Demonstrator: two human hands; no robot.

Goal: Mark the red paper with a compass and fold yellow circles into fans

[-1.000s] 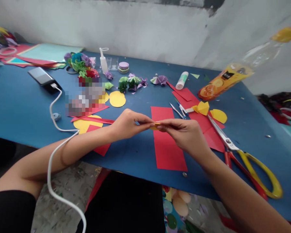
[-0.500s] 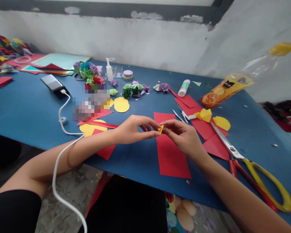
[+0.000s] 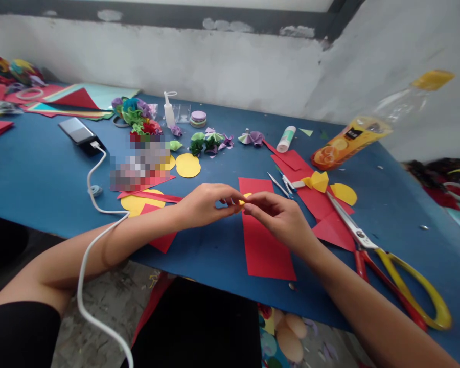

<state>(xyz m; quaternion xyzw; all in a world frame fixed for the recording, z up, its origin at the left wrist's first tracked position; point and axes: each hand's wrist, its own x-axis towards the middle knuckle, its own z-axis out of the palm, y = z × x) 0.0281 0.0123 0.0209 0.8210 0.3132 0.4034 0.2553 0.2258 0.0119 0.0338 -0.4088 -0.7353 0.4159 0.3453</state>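
Note:
My left hand [image 3: 204, 205] and my right hand [image 3: 278, 217] meet fingertip to fingertip over the blue table [image 3: 42, 179]. Between them they pinch a small folded yellow paper piece [image 3: 245, 197], mostly hidden by the fingers. Under my right hand lies a long red paper strip [image 3: 262, 245]. A finished folded yellow piece [image 3: 317, 181] sits to the right on more red paper, next to a yellow paper circle [image 3: 343, 193].
Large scissors with yellow and red handles [image 3: 391, 260] lie at the right. A glue stick [image 3: 286, 139], glue bottle [image 3: 169, 110], folded paper flowers [image 3: 207, 142], yellow circle [image 3: 187, 165], phone [image 3: 77, 132] with white cable [image 3: 95, 225] and an orange bottle [image 3: 348, 142] stand further back.
The yellow piece, held out sideways a second ago and turned upright half a second ago, is now closed in between the fingertips of both hands. The view shifted slightly.

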